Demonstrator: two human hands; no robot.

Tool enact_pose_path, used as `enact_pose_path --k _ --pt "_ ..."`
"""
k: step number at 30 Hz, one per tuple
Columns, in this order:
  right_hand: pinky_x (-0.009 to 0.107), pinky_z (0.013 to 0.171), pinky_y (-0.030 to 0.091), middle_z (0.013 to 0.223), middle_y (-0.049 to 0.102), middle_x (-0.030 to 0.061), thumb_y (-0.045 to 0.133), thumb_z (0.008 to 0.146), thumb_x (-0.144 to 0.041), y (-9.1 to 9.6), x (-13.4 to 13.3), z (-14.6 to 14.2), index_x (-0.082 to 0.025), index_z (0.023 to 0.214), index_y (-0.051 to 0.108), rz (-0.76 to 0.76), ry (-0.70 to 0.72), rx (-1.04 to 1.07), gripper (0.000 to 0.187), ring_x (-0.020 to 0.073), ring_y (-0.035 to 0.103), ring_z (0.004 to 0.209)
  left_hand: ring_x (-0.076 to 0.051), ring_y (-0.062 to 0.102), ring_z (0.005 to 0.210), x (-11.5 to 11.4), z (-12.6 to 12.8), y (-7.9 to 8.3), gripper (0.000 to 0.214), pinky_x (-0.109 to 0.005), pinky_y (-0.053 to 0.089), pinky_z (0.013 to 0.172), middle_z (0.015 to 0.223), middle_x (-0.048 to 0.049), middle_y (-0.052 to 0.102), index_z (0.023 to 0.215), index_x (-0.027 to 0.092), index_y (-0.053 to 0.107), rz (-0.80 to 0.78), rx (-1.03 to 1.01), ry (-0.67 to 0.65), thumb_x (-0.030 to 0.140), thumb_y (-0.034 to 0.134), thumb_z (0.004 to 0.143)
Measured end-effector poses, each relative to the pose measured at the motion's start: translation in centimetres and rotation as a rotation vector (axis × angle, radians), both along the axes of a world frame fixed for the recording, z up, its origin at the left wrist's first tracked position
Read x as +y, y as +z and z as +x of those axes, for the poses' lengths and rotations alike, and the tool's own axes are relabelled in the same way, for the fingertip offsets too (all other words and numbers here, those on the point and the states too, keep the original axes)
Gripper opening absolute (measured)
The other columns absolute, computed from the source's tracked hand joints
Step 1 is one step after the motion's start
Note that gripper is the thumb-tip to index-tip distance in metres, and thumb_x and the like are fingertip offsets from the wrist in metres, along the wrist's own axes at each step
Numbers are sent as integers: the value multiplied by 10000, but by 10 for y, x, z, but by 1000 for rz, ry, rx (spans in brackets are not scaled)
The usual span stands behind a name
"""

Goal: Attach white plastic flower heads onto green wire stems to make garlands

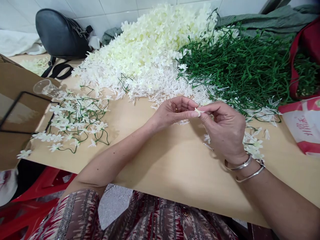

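Note:
Between the fingertips of both hands is a small white artificial flower, mostly covered by the fingers. My left hand pinches it from the left, thumb against index finger. From the right, my right hand pinches the same piece. Both hands are over the table, just in front of a heap of cream-white artificial flower heads and thin white stamen pieces. Green plastic stems lie piled behind my right hand. To the left rest white flowers joined to green stems.
A cardboard box and a clear plastic cup are at the left. A black bag stands by the tiled wall. On the right are a red-and-white packet and a red bag. Red stools show below the table.

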State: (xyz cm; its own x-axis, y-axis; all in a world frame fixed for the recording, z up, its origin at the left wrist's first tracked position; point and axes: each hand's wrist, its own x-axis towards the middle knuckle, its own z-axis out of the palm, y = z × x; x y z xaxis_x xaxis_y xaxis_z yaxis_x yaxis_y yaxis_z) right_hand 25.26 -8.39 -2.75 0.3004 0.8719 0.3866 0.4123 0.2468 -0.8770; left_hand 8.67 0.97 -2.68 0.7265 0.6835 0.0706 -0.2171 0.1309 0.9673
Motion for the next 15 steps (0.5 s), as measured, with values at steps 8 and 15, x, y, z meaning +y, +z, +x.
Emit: enact_pose_path --k 8,15 --pt "408 852 535 932 713 41 828 867 -411 -4 8 0 -269 820 701 97 41 118 197 223 669 935 -137 680 838 1 -1 1 369 -312 518 838 870 -22 746 918 165 771 104 18 22 508 874 827" --pt "420 837 602 954 752 36 787 912 -318 -7 5 -6 -286 877 643 70 140 289 152 219 746 868 -126 696 816 10 -5 -2 383 -270 547 773 907 -25 734 948 191 725 292 50 288 537 850 843"
